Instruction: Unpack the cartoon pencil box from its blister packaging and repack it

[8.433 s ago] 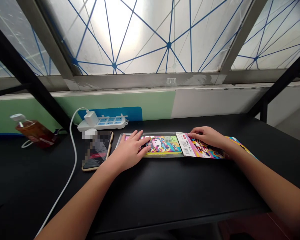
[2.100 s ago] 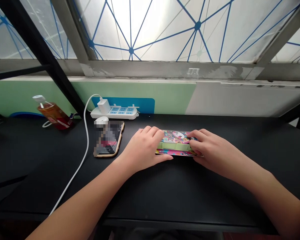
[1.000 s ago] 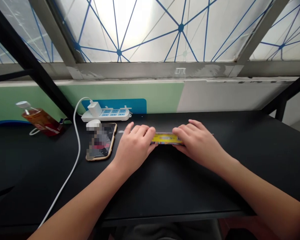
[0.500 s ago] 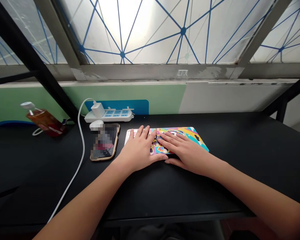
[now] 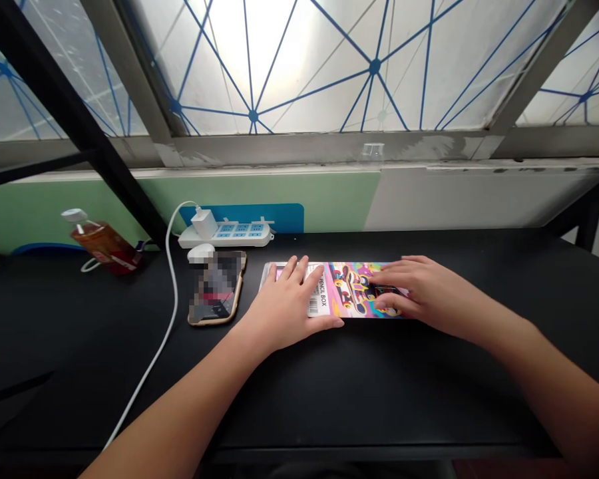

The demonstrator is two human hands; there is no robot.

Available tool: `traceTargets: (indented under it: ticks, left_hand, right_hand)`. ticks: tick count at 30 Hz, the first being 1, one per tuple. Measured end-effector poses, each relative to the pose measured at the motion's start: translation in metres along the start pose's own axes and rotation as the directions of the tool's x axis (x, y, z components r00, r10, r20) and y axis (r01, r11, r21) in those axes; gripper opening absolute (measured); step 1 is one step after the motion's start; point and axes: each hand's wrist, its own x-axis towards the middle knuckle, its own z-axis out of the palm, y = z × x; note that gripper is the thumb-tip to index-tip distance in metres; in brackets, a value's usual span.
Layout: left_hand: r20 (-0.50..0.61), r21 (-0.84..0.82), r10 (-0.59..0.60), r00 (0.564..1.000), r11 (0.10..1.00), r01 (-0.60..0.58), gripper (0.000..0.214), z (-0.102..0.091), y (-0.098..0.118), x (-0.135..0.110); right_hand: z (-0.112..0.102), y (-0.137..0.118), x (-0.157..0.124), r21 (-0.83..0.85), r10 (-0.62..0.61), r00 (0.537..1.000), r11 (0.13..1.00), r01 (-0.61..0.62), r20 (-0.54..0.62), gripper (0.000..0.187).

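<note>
Lying flat at lower centre of the frame, a pencil box (image 5: pixel 354 283) in pink printed packaging was recorded on the black desk (image 5: pixel 80 372), its long side running left to right. The left hand (image 5: pixel 288 306) was laid open on the box's left end, fingers spread, with the barcode label (image 5: pixel 318 296) just beside them; nothing was seen grasped. The right hand (image 5: pixel 426 296) was rested on the right end, fingers extended and slightly curved, neither clenched nor gripping. Left of the box, near the left hand, a phone (image 5: pixel 215 287) was noted, its screen blurred. A small white object (image 5: pixel 200 253) was seen touching the phone's top edge. Behind these, a power strip (image 5: pixel 224 236) with a charger (image 5: pixel 204 224) was observed, its white cable (image 5: pixel 170 319) trailing forward. A bottle (image 5: pixel 102 241) of amber liquid was lying at left.
</note>
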Motion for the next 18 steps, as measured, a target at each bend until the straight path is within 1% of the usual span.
traceTargets:
  ticks: [2, 4, 6, 7, 9, 13, 15, 16, 18]
  left_hand:
    - [-0.036, -0.014, 0.049, 0.998, 0.999, -0.05, 0.091, 0.001, 0.004, 0.0]
    - [-0.061, -0.029, 0.076, 0.995, 0.997, -0.078, 0.089, 0.004, 0.007, 0.002]
    - [-0.04, -0.039, 0.057, 0.998, 0.998, -0.059, 0.093, 0.009, 0.007, 0.003]
    - [-0.024, -0.042, 0.042, 0.999, 0.998, -0.043, 0.096, 0.011, 0.007, 0.004]
    - [0.002, -0.049, 0.027, 1.0, 0.998, -0.027, 0.103, 0.013, 0.006, 0.005]
    - [0.033, -0.054, 0.025, 0.999, 0.998, -0.023, 0.099, 0.012, 0.005, 0.005]
    - [0.049, -0.059, 0.018, 0.999, 0.998, -0.015, 0.098, 0.01, 0.005, 0.005]
    - [0.057, -0.062, 0.013, 0.998, 0.998, -0.009, 0.098, 0.009, 0.005, 0.005]
    - [0.074, -0.07, -0.003, 0.997, 0.997, 0.008, 0.093, 0.007, 0.005, 0.005]
  right_hand:
    - [0.014, -0.016, 0.007, -0.028, -0.077, 0.995, 0.997, 0.076, -0.058, 0.061]
    - [0.027, -0.03, 0.011, -0.015, -0.16, 0.987, 0.987, 0.16, -0.02, 0.071]
    - [0.033, -0.035, 0.011, 0.002, -0.199, 0.979, 0.98, 0.199, 0.05, 0.075]
    - [0.032, -0.034, 0.009, 0.009, -0.197, 0.977, 0.98, 0.197, 0.078, 0.075]
    - [0.023, -0.023, 0.003, 0.021, -0.152, 0.982, 0.988, 0.151, 0.115, 0.074]
    - [-0.005, 0.011, -0.01, 0.054, 0.0, 0.984, 0.999, -0.01, 0.176, 0.05]
    - [-0.011, 0.02, -0.013, 0.062, 0.022, 0.983, 0.997, -0.034, 0.183, 0.045]
    - [-0.01, 0.021, -0.013, 0.051, 0.023, 0.987, 0.998, -0.031, 0.157, 0.047]
    - [-0.002, 0.014, -0.011, 0.005, 0.008, 0.997, 1.0, -0.008, 0.079, 0.062]
